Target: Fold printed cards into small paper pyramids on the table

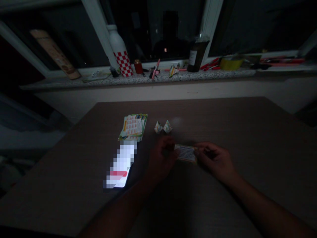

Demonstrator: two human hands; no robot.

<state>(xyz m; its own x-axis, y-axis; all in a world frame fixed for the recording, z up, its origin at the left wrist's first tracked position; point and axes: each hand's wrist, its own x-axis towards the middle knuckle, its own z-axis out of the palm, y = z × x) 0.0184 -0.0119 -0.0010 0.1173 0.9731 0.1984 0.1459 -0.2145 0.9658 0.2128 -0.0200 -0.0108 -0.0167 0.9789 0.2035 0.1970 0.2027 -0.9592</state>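
Between my two hands is a small printed paper [186, 153], a rectangle wider than it is tall. My left hand [163, 158] pinches its left end, and the fingers of my right hand [215, 159] are closed on its right end. Just beyond my left hand, two little folded paper shapes with pointed tops, a left one [158, 127] and a right one [167, 126], stand side by side on the table. A loose stack of printed leaflets [133, 126] lies to their left.
A phone [121, 165] with a lit screen lies left of my left hand on the wooden table [237, 122]. Along the windowsill [99, 80] behind stand a red-and-white checked bottle [121, 54], a red jar [138, 67], a dark bag [196, 58] and pens.
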